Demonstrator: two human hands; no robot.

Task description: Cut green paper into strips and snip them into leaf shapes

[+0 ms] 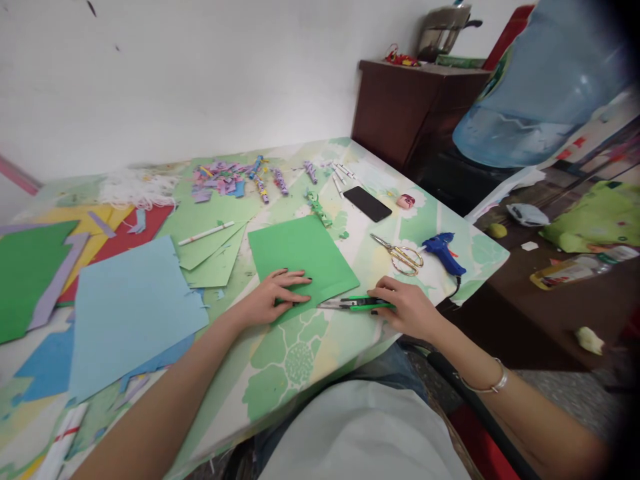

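Note:
A green sheet of paper (300,253) lies on the patterned tablecloth in front of me. My left hand (275,295) rests on its near part, fingers spread and pressing it flat. In my right hand (404,307) is a green and black utility knife (357,303), gripped between thumb and fingers. Its blade points left and its tip is at the paper's near right edge; I cannot tell if it cuts in. Gold-handled scissors (400,255) and a blue glue gun (444,252) lie beyond my right hand.
Left of me are a light blue sheet (135,307), a dark green sheet (30,273) and other coloured paper. Farther back lie paper scraps (220,177), white string (135,189), a black phone (368,203) and several decorated rolls. A water bottle (520,120) stands beyond the table's right edge.

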